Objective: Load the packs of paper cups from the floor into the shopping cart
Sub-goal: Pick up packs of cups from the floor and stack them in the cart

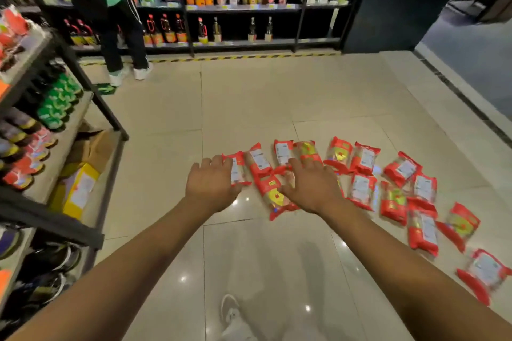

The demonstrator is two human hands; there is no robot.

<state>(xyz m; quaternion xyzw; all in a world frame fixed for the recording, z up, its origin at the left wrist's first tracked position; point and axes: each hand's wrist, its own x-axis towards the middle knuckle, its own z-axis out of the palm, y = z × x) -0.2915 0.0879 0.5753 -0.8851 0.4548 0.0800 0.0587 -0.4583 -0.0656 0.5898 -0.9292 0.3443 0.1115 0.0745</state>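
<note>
Currently, both arms reach forward with palms down. The left hand [210, 183] is spread, its straight fingers overlapping the leftmost pack [239, 171]. The right hand [309, 188] is spread above the middle packs. Contact cannot be told. The packs of paper cups [361, 191] lie scattered on the floor [249, 97], right of a shelf rack [66, 147].

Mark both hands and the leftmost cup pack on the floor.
left hand [210, 185]: head view, back of the hand.
right hand [310, 188]: head view, back of the hand.
leftmost cup pack [241, 167]: head view, middle of its wrapper, right of the fingertips.
</note>
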